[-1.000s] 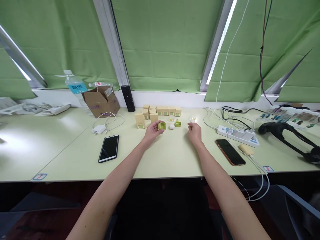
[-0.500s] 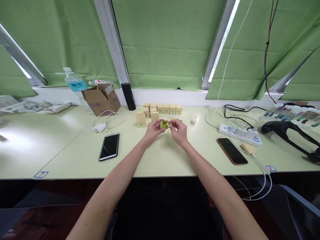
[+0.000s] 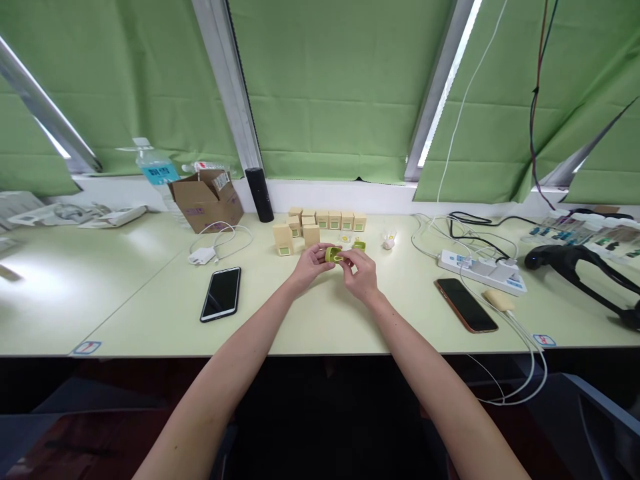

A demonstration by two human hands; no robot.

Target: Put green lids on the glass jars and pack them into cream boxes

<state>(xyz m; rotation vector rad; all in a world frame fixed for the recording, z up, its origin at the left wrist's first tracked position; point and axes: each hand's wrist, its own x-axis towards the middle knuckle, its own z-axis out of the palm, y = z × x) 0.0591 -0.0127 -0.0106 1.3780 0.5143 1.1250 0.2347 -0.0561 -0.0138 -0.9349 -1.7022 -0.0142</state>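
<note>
My left hand (image 3: 310, 265) is closed round a small green hollow piece (image 3: 331, 254), its open side facing right. With the fingertips of my right hand (image 3: 362, 275) I pinch a thin pale part (image 3: 339, 258) at the opening of that piece; its exact kind is too small to make out. Just beyond my hands lie another green piece (image 3: 359, 245) and a small clear piece with yellow in it (image 3: 345, 237). A small white object with a clear part (image 3: 389, 241) sits further right. Several small tan boxes (image 3: 311, 235) stand behind my left hand.
On the left are a phone (image 3: 221, 294), a white charger (image 3: 202, 255), a cardboard box (image 3: 205, 203) and a black cylinder (image 3: 259, 195). To the right lie another phone (image 3: 466, 305), a power strip (image 3: 483, 270) with cables, and a black headset-like frame (image 3: 575, 263).
Both hands have come slightly lower and nearer, and the green piece is turned a little. The green piece on the table behind them shows more fully. The view has shifted slightly.
</note>
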